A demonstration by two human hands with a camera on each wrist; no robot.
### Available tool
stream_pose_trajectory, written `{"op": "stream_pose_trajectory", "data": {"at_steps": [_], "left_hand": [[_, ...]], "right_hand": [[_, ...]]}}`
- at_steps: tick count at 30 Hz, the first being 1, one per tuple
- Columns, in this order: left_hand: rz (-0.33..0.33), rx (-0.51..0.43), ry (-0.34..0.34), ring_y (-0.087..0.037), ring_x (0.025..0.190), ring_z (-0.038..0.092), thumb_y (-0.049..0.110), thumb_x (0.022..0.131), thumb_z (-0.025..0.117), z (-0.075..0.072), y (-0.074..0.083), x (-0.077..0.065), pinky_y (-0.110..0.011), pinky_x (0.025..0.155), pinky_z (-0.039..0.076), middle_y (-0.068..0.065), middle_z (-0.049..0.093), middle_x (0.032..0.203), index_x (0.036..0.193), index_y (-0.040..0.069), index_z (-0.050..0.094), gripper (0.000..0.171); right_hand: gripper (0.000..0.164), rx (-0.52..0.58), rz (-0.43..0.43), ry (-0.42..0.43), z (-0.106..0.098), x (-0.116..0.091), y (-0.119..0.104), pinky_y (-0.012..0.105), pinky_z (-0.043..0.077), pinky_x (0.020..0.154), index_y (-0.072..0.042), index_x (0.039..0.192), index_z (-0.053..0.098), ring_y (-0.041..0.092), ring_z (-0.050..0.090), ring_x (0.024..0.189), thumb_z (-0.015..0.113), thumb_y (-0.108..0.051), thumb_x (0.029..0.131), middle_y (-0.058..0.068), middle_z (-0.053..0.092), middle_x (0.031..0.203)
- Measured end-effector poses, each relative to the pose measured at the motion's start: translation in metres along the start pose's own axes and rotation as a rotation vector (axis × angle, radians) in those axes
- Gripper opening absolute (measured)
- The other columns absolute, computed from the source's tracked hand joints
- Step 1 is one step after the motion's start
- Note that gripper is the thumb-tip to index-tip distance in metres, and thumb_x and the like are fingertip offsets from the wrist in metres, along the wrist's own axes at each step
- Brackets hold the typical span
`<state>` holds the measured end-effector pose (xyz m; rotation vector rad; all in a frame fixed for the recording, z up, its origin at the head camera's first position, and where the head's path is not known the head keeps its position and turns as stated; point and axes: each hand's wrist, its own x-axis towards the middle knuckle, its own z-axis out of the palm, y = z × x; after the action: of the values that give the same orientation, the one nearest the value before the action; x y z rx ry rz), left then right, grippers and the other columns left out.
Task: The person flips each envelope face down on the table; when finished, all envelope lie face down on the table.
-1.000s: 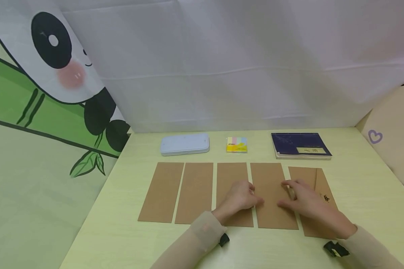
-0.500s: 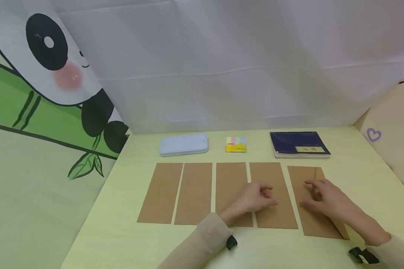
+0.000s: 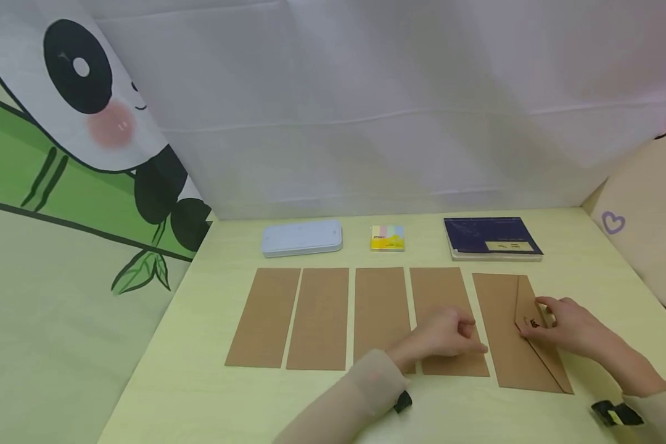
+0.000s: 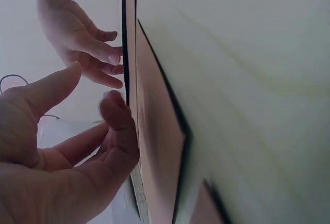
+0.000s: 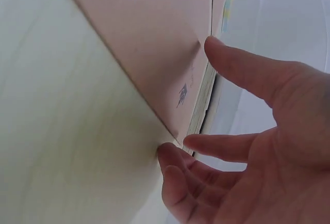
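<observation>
Several brown kraft paper envelopes lie in a row on the table. The rightmost envelope [image 3: 499, 333] shows a pointed flap with a small dark print. My right hand [image 3: 583, 330] is at its right side, thumb over the flap and fingers by the outer edge; in the right wrist view the thumb and fingers are spread apart around the flap's edge. My left hand [image 3: 441, 336] hovers low over the neighbouring envelope [image 3: 438, 287], fingers loosely curled and holding nothing. In the left wrist view its fingertips are close to that envelope's surface.
Behind the row stand a pale blue flat case [image 3: 302, 238], a small pack of sticky notes [image 3: 387, 238] and a dark blue book [image 3: 491, 236]. A white cloth [image 3: 366, 111] hangs at the table's back edge. Three more envelopes, including the leftmost envelope [image 3: 263, 317], lie to the left.
Both hands have moved right: the right from the rightmost envelope's left edge across to its right side, the left from the middle envelope onto the one beside it. The printed flap is uncovered.
</observation>
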<state>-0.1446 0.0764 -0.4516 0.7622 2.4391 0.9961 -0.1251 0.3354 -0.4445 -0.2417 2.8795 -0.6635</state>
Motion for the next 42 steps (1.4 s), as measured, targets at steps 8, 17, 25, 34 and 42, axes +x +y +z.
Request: {"op": "stream_pose_trajectory", "data": {"at_steps": [8,17,25,34,42], "left_hand": [[0.018,0.152,0.009,0.000,0.039,0.026,0.031,0.079,0.078,0.013,0.006,0.008,-0.016,0.042,0.021,0.012,0.028,0.045,0.057,0.014,0.045,0.043],[-0.061,0.303,0.046,-0.006,0.043,0.025,0.031,0.072,0.083,0.021,0.016,0.025,-0.019,0.041,0.024,0.009,0.023,0.048,0.054,0.014,0.041,0.048],[-0.023,0.313,0.084,-0.007,0.044,0.031,0.015,0.069,0.082,0.023,0.017,0.035,-0.019,0.039,0.029,0.007,0.034,0.054,0.055,0.013,0.050,0.035],[-0.018,0.308,0.101,-0.006,0.038,0.032,0.010,0.070,0.078,0.025,0.018,0.036,-0.019,0.035,0.030,0.006,0.040,0.052,0.057,0.012,0.051,0.030],[-0.003,0.317,0.114,-0.006,0.037,0.027,0.010,0.069,0.079,0.027,0.019,0.036,-0.020,0.033,0.027,0.007,0.034,0.050,0.055,0.013,0.050,0.033]], "right_hand": [[0.085,-0.031,0.054,0.023,0.001,-0.001,0.008,0.055,0.046,0.072,0.025,0.114,0.047,0.051,0.054,0.091,0.077,-0.044,0.076,0.036,0.056,0.096],[0.083,-0.023,0.048,0.036,0.004,-0.003,0.013,0.053,0.047,0.070,0.024,0.110,0.052,0.048,0.056,0.088,0.081,-0.043,0.070,0.034,0.057,0.094],[0.083,-0.022,0.095,0.034,0.004,-0.002,0.009,0.053,0.047,0.069,0.023,0.111,0.052,0.048,0.056,0.088,0.081,-0.043,0.069,0.035,0.058,0.096],[0.081,0.012,0.212,-0.005,0.000,0.002,-0.003,0.051,0.046,0.067,0.022,0.112,0.052,0.046,0.056,0.088,0.081,-0.041,0.070,0.035,0.058,0.101],[0.089,0.073,0.242,-0.017,0.001,0.002,-0.001,0.049,0.047,0.067,0.023,0.118,0.043,0.042,0.058,0.085,0.082,-0.041,0.070,0.033,0.059,0.096]]}}
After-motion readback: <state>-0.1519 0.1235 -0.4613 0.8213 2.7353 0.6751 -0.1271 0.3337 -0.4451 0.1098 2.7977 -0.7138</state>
